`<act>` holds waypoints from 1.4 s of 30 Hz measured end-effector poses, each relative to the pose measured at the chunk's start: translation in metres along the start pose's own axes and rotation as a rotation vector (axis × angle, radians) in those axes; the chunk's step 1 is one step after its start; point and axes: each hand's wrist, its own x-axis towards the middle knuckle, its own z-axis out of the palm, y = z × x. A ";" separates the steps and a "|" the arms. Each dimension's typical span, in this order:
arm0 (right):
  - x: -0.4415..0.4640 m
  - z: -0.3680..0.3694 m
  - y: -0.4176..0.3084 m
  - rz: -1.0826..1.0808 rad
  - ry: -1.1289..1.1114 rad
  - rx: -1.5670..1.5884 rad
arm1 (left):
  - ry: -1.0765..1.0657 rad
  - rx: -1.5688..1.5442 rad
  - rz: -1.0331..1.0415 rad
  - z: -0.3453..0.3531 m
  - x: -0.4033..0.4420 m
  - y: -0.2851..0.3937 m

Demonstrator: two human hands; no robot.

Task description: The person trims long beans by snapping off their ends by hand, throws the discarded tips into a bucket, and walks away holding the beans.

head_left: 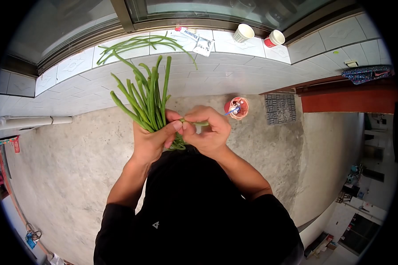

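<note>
In the middle of the frame, the left hand (149,140) is closed around a bundle of long green beans (150,95). Most of the beans fan out toward the upper left of the frame, with their tips spread apart, while a few curled ends hang below the fingers near the waist of the black shirt (194,212). Its thumb reaches across to the right and meets the other hand's fingertips.

The right hand (209,128) is beside it, with thumb and index finger pinching a single bean (202,123) right where the two hands touch. Its other fingers are curled, and part of this bean shows between them; the rest is hidden.

Along the top of the frame, a white tiled ledge (232,47) runs under the window (199,11). At its left part lie several loose beans (135,43), one of them hanging over the front edge. Just right of them are some small packets (203,45), and farther right two paper cups (244,33) stand upright, near each other.

Below the ledge, on the concrete floor (261,152), a pink bin (239,115) with some litter inside is to the right of the hands. A patterned grey mat (280,108) lies farther right. At the upper right, a dark patterned cloth (368,74) hangs over a red surface (349,100).
</note>
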 end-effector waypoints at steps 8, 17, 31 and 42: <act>-0.010 0.005 -0.008 0.294 0.108 0.183 | 0.006 0.220 0.180 0.003 -0.001 -0.004; 0.002 -0.012 -0.016 0.703 0.098 0.642 | 0.033 0.338 0.242 -0.002 0.007 -0.001; 0.002 -0.035 -0.025 0.298 -0.164 0.534 | -0.383 -0.187 0.136 -0.014 0.003 -0.004; -0.008 -0.055 -0.040 0.264 -0.111 0.478 | -0.472 -0.151 0.170 -0.003 0.004 -0.010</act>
